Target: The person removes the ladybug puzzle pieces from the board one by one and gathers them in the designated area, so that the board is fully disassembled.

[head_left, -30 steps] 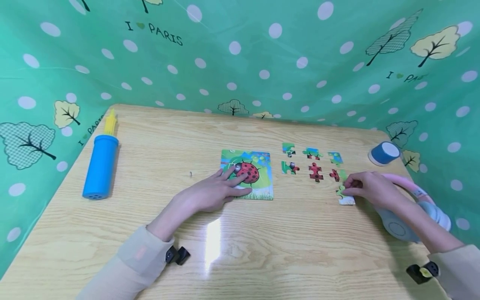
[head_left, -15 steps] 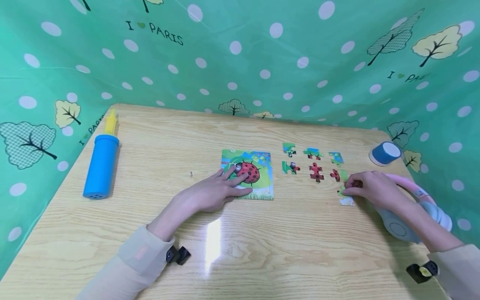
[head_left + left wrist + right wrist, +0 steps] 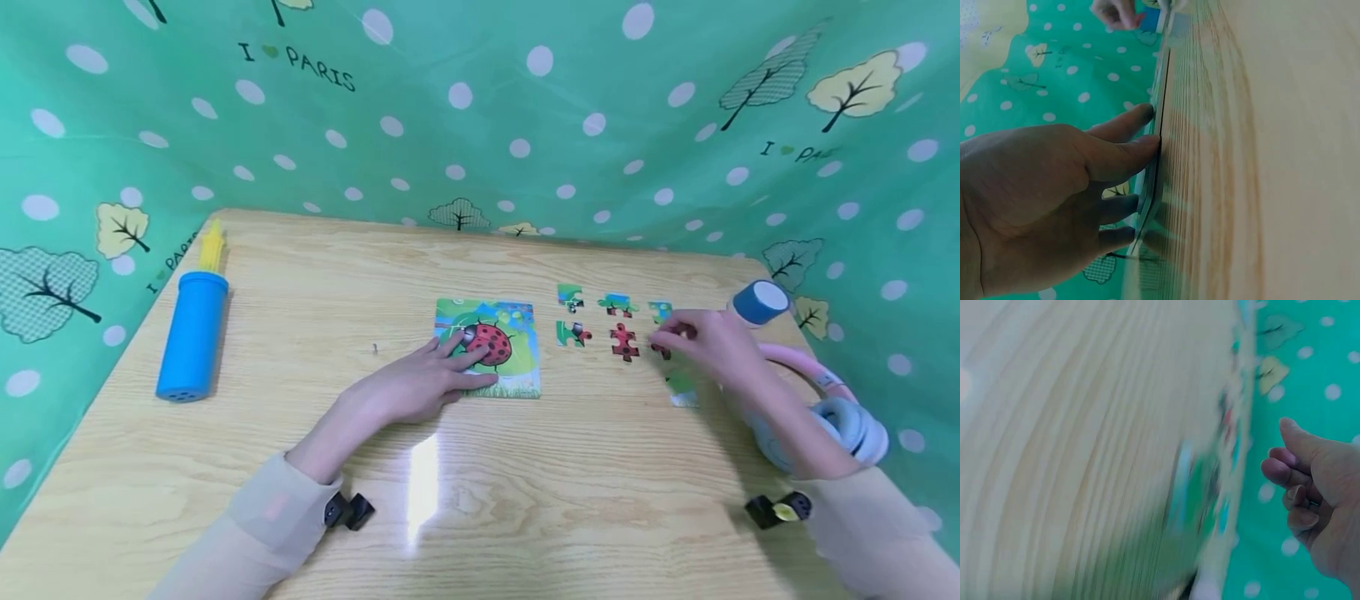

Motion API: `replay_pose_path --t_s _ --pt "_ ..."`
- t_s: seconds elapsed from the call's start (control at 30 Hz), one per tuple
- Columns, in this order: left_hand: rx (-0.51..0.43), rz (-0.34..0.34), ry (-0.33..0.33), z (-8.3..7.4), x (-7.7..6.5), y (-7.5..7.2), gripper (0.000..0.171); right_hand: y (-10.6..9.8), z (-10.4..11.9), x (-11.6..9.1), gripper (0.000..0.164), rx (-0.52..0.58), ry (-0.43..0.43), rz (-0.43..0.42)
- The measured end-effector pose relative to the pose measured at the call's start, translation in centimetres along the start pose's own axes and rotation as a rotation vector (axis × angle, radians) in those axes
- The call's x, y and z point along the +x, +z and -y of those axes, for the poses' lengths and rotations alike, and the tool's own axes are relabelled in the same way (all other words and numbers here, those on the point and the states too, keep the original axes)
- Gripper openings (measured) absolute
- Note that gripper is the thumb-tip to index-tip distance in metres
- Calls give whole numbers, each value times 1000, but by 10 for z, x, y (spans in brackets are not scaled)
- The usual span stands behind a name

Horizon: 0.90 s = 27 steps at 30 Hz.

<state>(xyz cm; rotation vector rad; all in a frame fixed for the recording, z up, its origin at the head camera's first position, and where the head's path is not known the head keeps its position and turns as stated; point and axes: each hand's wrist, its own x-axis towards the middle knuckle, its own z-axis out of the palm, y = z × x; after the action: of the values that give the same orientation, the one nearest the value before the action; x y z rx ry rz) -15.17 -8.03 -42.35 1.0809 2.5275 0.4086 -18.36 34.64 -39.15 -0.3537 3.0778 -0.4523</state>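
My left hand (image 3: 412,385) rests with spread fingers on a square ladybug puzzle picture (image 3: 521,358) in the head view. The left wrist view shows this hand (image 3: 1041,194) with thumb and fingertips at the picture's edge. To its right lie loose jigsaw pieces in rows, among them a red spotted piece (image 3: 624,342) and a ladybug-head piece (image 3: 573,334). My right hand (image 3: 708,342) hovers over the right-hand column and partly hides a red piece there. Seen from the right wrist, that hand (image 3: 1316,487) has loosely bent fingers and no piece between thumb and fingertips.
A blue pump (image 3: 192,337) with a yellow tip lies at the table's left. Headphones (image 3: 851,425) with a pink band sit beneath the right forearm. A blue-and-white round container (image 3: 761,302) stands at the back right. Green patterned cloth (image 3: 480,108) hangs behind the table.
My right hand has left the lower-right green pieces and moved up and left to the red piece above them. The left hand stays on the picture. The head view has shifted slightly.
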Motion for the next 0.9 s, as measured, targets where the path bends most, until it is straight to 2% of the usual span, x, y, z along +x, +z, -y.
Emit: replay_pose_path --t_s 0.13,0.23,0.37,0.5,0.6,0.77,0.9 --pt "2 -10 1 1 -2 1 51 14 30 15 27 114 -1 -64" --pt "5 -16 3 1 -2 1 51 28 50 25 26 245 -3 -108" --pt "8 -29 15 1 -3 2 52 42 78 32 24 383 -32 -123" --pt "22 -60 40 5 -6 2 52 49 105 38 22 450 -77 -99" --pt "46 -110 66 8 -11 0 52 52 122 41 19 488 -107 -80" --pt "72 -183 80 14 -20 -3 49 57 140 44 17 533 -150 -45" --pt "112 -222 106 20 -27 -1 45 64 146 44 18 538 -208 45"
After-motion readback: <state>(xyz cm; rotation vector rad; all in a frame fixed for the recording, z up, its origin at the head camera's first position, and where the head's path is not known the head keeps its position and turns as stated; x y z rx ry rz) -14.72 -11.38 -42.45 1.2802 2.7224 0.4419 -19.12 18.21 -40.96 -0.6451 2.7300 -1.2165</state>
